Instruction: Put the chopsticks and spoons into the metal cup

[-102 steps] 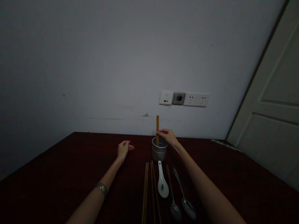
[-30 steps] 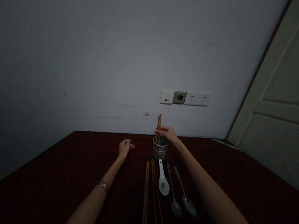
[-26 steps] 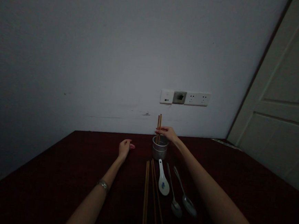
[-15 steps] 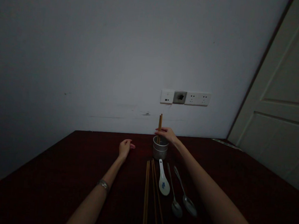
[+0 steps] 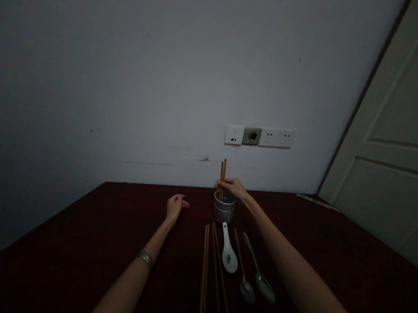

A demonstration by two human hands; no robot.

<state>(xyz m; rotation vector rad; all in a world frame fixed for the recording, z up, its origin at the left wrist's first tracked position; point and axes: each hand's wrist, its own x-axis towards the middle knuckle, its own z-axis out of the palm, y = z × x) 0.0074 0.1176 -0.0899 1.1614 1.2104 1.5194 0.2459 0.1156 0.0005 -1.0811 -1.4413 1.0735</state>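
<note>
My right hand (image 5: 231, 185) pinches a pair of wooden chopsticks (image 5: 222, 172) upright, their lower ends inside a grey metal cup (image 5: 223, 211). Whether the tips touch the bottom is hidden by the cup's wall. My left hand (image 5: 175, 207) rests on the table to the left of the cup, fingers loosely bent and apart from the thumb, with nothing in it. In front of the cup lie more chopsticks (image 5: 205, 277), a white ceramic spoon (image 5: 228, 257) with a blue mark, and two metal spoons (image 5: 246, 290) (image 5: 265, 287).
A dark red table (image 5: 89, 243) runs back to a grey wall (image 5: 146, 74). Sockets and switches (image 5: 259, 137) are set in the wall above the cup. At the right stands a pale panelled door (image 5: 393, 156). A thin strip (image 5: 317, 201) lies near the table's back right edge.
The tops of the held chopsticks have shifted slightly left and spread a little apart. My right fingers moved slightly left with them; my left hand has stayed in place.
</note>
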